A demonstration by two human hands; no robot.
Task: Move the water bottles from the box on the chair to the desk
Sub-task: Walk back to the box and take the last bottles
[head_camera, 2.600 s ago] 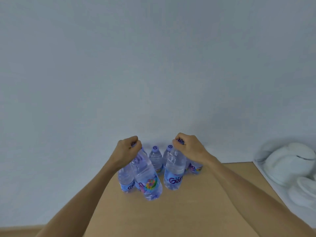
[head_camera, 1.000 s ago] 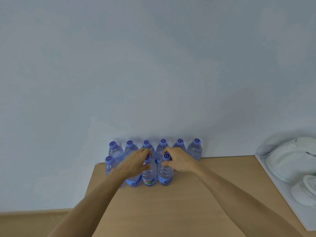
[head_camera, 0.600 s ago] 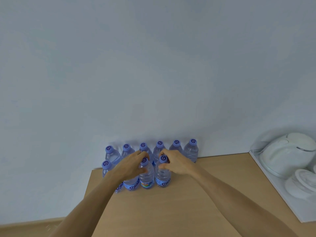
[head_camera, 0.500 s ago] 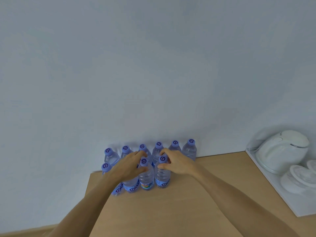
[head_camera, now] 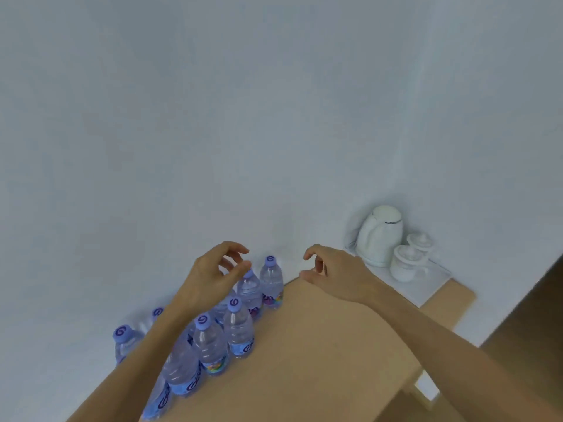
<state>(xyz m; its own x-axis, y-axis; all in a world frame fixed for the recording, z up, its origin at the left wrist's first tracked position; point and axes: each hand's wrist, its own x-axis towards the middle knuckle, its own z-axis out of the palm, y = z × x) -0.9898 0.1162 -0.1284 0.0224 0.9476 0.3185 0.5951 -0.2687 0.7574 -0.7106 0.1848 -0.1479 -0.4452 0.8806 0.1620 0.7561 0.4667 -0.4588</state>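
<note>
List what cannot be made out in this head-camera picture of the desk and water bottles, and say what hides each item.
- Bottle count: the left forearm covers part of the water bottles; the frame's bottom edge cuts the nearest.
- Box and chair: outside the head view.
- Labels: too blurred to read fully.
- Cups beside the kettle: contents too small to tell.
- Desk: near edge cut off by the frame.

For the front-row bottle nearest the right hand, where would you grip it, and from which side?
Judging by its pose, grip the front-row bottle at the neck under the cap, coming from above: it stands upright, another bottle crowds one side, and the cap is clear.
</note>
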